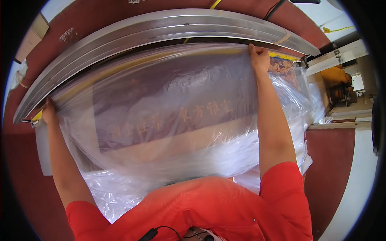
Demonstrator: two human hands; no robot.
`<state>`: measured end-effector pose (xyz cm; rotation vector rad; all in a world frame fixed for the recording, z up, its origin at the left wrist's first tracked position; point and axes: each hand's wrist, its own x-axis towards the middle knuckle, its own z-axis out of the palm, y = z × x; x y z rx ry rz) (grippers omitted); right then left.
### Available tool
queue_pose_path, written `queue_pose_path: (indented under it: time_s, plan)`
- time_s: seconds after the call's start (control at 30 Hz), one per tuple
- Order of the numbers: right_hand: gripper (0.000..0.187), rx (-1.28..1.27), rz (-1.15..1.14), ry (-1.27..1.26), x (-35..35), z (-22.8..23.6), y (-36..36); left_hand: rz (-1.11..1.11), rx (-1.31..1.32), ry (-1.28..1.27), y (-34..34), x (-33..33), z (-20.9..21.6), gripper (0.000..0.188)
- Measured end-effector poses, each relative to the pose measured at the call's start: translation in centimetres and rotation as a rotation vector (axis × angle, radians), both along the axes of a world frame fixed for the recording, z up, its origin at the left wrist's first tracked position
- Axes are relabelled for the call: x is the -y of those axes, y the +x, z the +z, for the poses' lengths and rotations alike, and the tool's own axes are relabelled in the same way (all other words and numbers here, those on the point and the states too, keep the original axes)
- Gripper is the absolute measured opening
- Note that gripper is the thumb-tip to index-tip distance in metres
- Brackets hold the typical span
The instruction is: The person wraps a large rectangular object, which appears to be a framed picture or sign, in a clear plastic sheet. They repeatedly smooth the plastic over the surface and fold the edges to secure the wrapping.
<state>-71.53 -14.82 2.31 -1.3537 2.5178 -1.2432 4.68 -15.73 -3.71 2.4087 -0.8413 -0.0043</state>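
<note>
A wide sheet of clear plastic film is stretched out before me, its far edge lying along a long silver metal bar. My left hand pinches the film at the far left, close to the bar's end. At the right part of the same edge, my right hand grips the film with its fingers curled over. Through the film a dark panel with gold-coloured lettering shows, hazy and slightly tilted. Below it a tan band runs across. A yellow strip runs beneath the bar, partly covered by the film.
Brown patterned material lies beside my right hand. More crumpled film hangs near my body. A dark red surface surrounds the work. Beyond an opening at the right, an orange shape shows, too small to make out.
</note>
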Motion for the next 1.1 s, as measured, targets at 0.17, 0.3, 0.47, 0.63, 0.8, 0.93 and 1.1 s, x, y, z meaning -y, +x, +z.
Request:
queue_pose_path:
  time_s: [0.17,0.3,0.47,0.63,0.8,0.93,1.1]
  plan:
    - [0.039,-0.024,-0.026,-0.085,0.8,-0.8,1.2,-0.286,0.720,0.482,12.7,-0.9,-3.7,0.064]
    - [0.040,-0.042,-0.043,-0.022,0.3,-0.9,0.6,0.048,0.166,0.133,8.2,0.6,-3.4,0.048]
    - [0.047,0.071,0.005,0.013,-0.3,0.0,-0.1,-0.024,-0.382,-0.228,2.8,-1.0,0.0,0.034]
    - [0.053,0.306,0.345,0.211,-0.7,1.8,-0.9,-0.234,-0.820,-0.420,-0.3,-1.9,2.3,0.032]
    - [0.043,0.363,0.583,0.164,-1.8,2.6,5.6,-0.323,-0.449,-0.103,12.7,-5.1,3.0,0.028]
    - [0.028,0.698,0.733,0.224,-5.8,2.9,10.1,-0.214,0.216,0.366,9.0,-9.6,4.7,0.027]
    - [0.019,0.735,0.832,0.102,-6.4,1.1,11.6,-0.806,0.409,0.106,-4.6,-7.5,8.1,0.026]
